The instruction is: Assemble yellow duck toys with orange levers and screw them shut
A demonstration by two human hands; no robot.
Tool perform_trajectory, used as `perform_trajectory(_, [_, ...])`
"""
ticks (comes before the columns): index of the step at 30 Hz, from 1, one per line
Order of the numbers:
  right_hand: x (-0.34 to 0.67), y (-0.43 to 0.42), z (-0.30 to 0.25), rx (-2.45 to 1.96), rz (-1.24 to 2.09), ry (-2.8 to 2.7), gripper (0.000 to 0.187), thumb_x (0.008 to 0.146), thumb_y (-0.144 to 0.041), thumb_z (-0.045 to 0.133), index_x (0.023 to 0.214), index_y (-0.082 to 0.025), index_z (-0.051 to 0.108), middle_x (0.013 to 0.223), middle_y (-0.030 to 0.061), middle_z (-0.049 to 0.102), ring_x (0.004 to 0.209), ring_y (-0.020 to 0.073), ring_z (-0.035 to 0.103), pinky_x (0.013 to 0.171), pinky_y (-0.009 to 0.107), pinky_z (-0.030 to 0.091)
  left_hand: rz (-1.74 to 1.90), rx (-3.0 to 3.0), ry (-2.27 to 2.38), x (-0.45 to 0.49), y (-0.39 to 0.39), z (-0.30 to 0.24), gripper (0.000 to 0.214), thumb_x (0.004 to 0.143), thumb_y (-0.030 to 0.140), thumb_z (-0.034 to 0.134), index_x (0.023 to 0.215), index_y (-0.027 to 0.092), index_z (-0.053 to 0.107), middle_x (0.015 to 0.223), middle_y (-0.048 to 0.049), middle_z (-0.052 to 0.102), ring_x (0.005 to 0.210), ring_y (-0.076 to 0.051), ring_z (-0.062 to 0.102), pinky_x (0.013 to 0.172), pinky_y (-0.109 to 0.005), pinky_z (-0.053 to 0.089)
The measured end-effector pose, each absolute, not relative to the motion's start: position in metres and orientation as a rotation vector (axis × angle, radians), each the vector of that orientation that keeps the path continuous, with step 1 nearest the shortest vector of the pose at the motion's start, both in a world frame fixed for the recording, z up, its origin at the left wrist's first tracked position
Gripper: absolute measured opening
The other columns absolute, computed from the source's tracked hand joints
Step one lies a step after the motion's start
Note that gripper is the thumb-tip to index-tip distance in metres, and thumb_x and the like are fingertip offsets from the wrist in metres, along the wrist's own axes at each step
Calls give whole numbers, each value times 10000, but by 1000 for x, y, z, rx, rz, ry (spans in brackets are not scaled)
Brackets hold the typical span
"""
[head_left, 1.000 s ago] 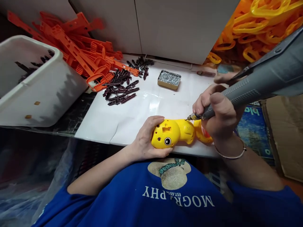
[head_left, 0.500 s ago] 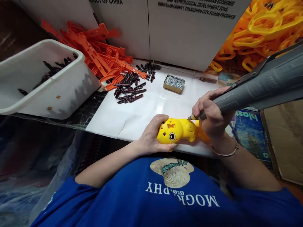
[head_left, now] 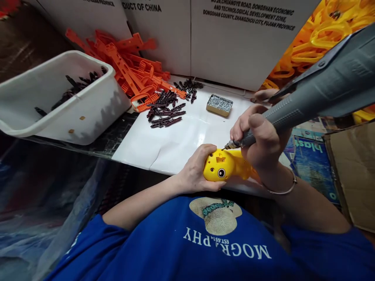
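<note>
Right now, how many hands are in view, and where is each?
2: the left hand around one end of the yellow toy, and the right hand around the gray power tool, which partly hides it. No other hand shows.

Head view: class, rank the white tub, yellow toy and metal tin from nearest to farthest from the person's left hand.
1. Yellow toy: gripped by the left hand.
2. Metal tin: ahead, beyond the hand.
3. White tub: off to the left.

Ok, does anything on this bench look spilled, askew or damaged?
Mildly: a thin line, possibly a crack, breaks the white work surface at its front edge, and orange parts lie in a jumbled heap. The tin of metal bits stands upright, no obvious spill.
</note>
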State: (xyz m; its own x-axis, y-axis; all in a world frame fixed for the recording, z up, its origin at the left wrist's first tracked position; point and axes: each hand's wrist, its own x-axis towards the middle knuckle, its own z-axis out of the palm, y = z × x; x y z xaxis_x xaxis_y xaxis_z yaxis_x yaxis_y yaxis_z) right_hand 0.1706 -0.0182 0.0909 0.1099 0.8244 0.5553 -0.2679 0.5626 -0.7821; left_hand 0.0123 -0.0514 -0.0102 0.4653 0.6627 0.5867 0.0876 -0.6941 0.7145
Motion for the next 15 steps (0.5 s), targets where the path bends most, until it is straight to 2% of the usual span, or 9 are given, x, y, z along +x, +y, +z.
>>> perform_trajectory(3, [168,-14,81,-599,926,-1219,272,817,-310,798,1015,-269,616,619,-99,536,418,87,485,408,256,412,1189,2089,642,12,-51,-11,852,749,479,815,1412,242,335,1268,-129,504,1160,-291,592,962,-491,568])
perform_trajectory(9, [159,-8,70,-648,791,-1267,261,807,-384,821,885,-288,591,606,-96,511,405,81,441,407,263,410,1186,2050,704,14,-48,-10,808,744,525,794,1371,229,381,1181,-107,526,1056,-277,607,882,-459,580])
perform_trajectory(13, [160,-3,67,-667,818,-1169,306,766,-417,824,873,-295,565,578,-97,468,373,94,399,358,273,354,1180,2082,705,14,-47,-10,800,747,544,798,1358,227,389,1172,-103,534,1046,-272,616,885,-456,582])
perform_trajectory(15, [166,-5,71,-756,843,-1192,354,760,-468,801,947,-318,541,586,-97,460,395,116,416,398,303,389,1177,2096,702,14,-47,-10,799,749,535,801,1358,227,387,1211,-117,530,1083,-283,617,914,-467,578])
